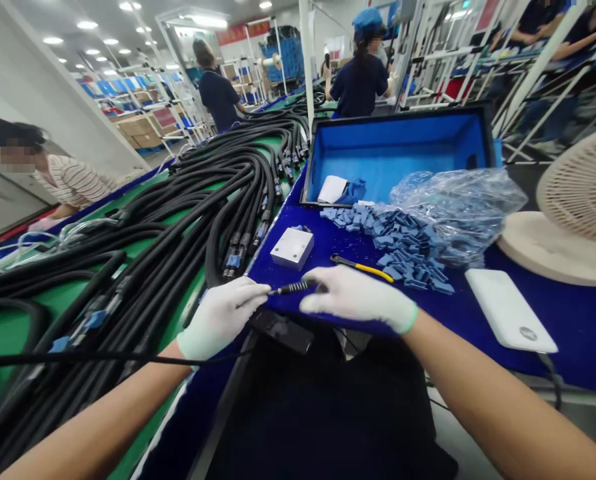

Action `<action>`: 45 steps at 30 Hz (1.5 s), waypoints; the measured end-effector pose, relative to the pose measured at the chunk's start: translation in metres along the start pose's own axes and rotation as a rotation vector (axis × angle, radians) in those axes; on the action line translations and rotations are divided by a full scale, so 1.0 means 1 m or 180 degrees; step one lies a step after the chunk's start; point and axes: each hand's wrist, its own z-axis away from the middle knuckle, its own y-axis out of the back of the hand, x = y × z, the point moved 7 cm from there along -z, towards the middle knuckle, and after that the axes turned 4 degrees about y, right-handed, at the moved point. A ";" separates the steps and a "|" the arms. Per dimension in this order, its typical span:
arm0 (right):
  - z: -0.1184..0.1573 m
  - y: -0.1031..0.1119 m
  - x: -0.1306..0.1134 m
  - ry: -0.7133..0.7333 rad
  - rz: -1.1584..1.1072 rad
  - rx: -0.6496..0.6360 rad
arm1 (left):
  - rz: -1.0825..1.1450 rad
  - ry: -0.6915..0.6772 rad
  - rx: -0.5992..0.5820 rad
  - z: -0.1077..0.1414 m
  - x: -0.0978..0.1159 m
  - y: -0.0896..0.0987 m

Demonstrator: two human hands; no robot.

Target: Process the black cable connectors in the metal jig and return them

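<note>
My left hand, in a white glove, pinches the thin left tip of a black ribbed cable end. My right hand, also gloved, curls over the other end of that piece, whose right part is hidden under the fingers. A dark phone-like device lies just below both hands at the table's near edge. Beyond them sit a small white block with holes and a yellow-handled cutting tool. To the left, thick black cables with blue-clipped ends lie on the green belt.
A heap of small blue clips spills beside a clear plastic bag. Behind stands a blue bin. A white power bank and a fan are at right. Several people work around the belt.
</note>
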 end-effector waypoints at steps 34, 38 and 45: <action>-0.011 -0.003 -0.002 0.0818 -0.0103 0.1028 | 0.0993 0.0947 0.0364 -0.070 0.021 -0.008; -0.013 -0.006 0.006 0.0531 0.0123 0.1084 | 0.0918 0.0879 0.0206 -0.094 0.034 -0.011; -0.014 -0.005 0.022 -0.0005 0.0185 0.0955 | 0.0355 0.0482 -0.0109 -0.118 0.050 -0.012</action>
